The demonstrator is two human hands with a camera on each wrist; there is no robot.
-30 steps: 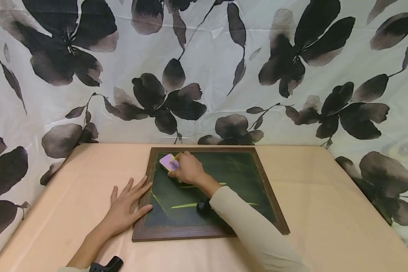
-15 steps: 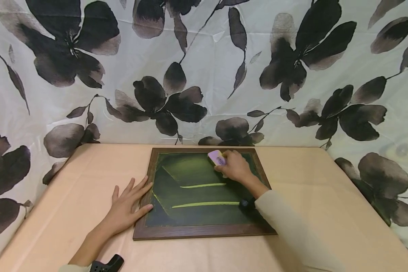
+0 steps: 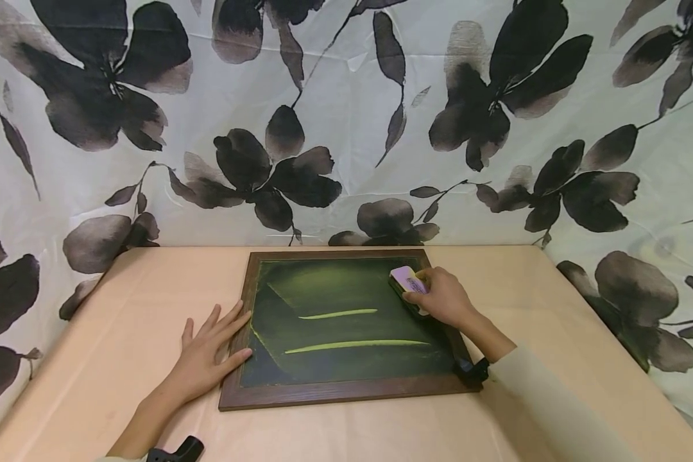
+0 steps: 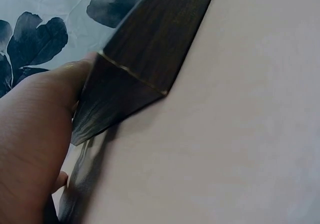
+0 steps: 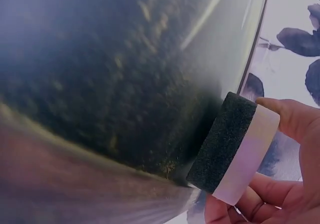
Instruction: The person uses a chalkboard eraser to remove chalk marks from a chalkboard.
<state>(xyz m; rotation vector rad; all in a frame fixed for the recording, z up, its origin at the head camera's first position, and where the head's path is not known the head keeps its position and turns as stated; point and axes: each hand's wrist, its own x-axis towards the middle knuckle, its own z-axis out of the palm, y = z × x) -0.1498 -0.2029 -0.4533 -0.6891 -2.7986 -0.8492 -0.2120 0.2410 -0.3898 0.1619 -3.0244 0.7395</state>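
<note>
A dark green chalkboard [image 3: 335, 366] in a brown wooden frame [image 3: 352, 392] lies on the table. Pinched between thumb and fingers, a chalkboard eraser [image 3: 407, 280] with a lilac top is held by my right hand [image 3: 447, 298] at the board's right side. Its black felt side [image 5: 225, 139] faces the board in the right wrist view. My left hand [image 3: 208, 353] has its fingers spread and touches the frame's left edge. Two yellow-green chalk strokes, a shorter one [image 3: 337, 314] and a longer one [image 3: 358, 344], cross the middle. Fainter slanted lines and a chalky smear show at left and top.
A pale peach cloth covers the table [image 3: 554, 308] around the board. Behind it hangs a white curtain [image 3: 358, 128] printed with dark flowers. A black wrist device [image 3: 176, 449] sits on my left wrist, another [image 3: 471, 371] on my right.
My right hand has swept the eraser from the board's upper left across to its right side, then slightly down. The chalk strokes beneath the arm came into sight. My left hand stays at the frame.
</note>
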